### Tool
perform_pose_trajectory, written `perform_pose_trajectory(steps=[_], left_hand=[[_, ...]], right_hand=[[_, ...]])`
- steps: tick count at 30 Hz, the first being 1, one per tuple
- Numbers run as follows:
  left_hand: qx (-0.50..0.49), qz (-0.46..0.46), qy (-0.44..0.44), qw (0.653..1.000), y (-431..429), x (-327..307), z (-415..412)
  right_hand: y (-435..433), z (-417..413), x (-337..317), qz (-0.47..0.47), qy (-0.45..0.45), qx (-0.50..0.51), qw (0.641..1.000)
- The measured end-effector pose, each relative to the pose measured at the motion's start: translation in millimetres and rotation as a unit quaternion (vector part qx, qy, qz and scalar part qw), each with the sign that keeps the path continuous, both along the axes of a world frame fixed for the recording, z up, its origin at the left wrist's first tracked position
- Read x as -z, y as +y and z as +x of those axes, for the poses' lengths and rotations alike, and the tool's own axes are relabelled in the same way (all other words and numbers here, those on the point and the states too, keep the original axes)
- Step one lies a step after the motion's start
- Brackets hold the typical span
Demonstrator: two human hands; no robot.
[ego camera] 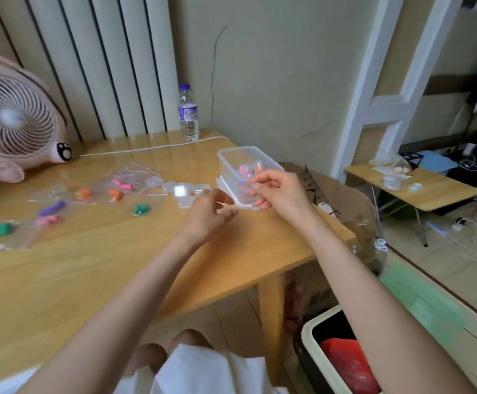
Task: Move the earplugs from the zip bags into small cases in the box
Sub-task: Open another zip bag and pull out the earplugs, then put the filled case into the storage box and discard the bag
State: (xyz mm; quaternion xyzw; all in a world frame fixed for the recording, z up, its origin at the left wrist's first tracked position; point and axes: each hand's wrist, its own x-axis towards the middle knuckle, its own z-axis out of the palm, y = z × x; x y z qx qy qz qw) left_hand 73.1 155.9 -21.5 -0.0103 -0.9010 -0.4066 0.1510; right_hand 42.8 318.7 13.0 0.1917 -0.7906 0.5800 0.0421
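Observation:
A clear plastic box point(225, 157) stands at the right end of the wooden table point(89, 265), with pink and orange earplugs point(244, 168) showing blurred inside it. Several small clear cases point(171, 186) lie in a row just left of the box. Zip bags point(117, 186) with pink, orange, purple point(51, 209) and green earplugs point(142, 209) are spread over the left half. My right hand point(280, 191) is at the box's near side, thumb and forefinger pinching a small clear case. My left hand point(206, 211) hovers beside the cases, fingers relaxed, holding nothing.
A pink fan point(15, 120) stands at the back left, its white cord point(146, 148) running along the table's far side past a water bottle point(188, 112). Right of the table are a cardboard box point(331, 189), a waste bin point(342, 359) and a low folding table point(419, 189).

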Motion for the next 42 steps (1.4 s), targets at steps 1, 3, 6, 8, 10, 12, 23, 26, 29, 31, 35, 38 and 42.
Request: perform_pose_trajectory(steps=[1, 3, 6, 8, 10, 12, 23, 26, 29, 31, 35, 38, 42], left_hand=[[-0.011, 0.001, 0.000, 1.000, -12, -1, 1], [-0.042, -0.014, 0.005, 0.999, -37, 0, 2], [-0.136, -0.068, 0.016, 0.988, -78, 5, 5], [-0.187, -0.101, 0.009, 0.977, -107, 11, 7], [-0.205, -0.137, -0.016, 0.969, -130, 18, 9], [-0.204, -0.147, -0.051, 0.967, -143, 23, 11], [-0.157, 0.244, 0.101, 0.952, -147, 6, 26], [-0.093, 0.435, 0.105, 0.889, -146, 0, 30], [-0.093, 0.478, 0.090, 0.869, -149, -1, 30], [-0.116, 0.463, 0.075, 0.875, -150, -4, 30], [-0.104, 0.408, 0.016, 0.907, -153, -13, 36], [-0.086, 0.331, -0.026, 0.939, -149, -14, 41], [-0.080, 0.285, -0.049, 0.954, -151, -8, 40]], right_hand=[[-16, -1, 1, 0.010, 0.000, -0.019, 1.000], [-48, -3, 4, 0.030, 0.005, -0.051, 0.998], [-91, -6, 9, 0.062, 0.006, -0.082, 0.995], [-118, -10, 16, 0.092, 0.010, -0.092, 0.991], [-142, -13, 21, 0.123, 0.019, -0.097, 0.987], [-162, -13, 24, 0.133, 0.020, -0.107, 0.985], [-182, -22, 33, 0.073, 0.025, -0.127, 0.989], [-183, -24, 29, -0.079, -0.115, -0.174, 0.975], [-184, -26, 31, -0.117, -0.168, -0.186, 0.961], [-183, -27, 35, -0.131, -0.160, -0.181, 0.962], [-176, -25, 31, -0.100, -0.134, -0.187, 0.968], [-172, -20, 28, -0.040, -0.111, -0.210, 0.971], [-173, -15, 28, -0.032, -0.092, -0.226, 0.969]])
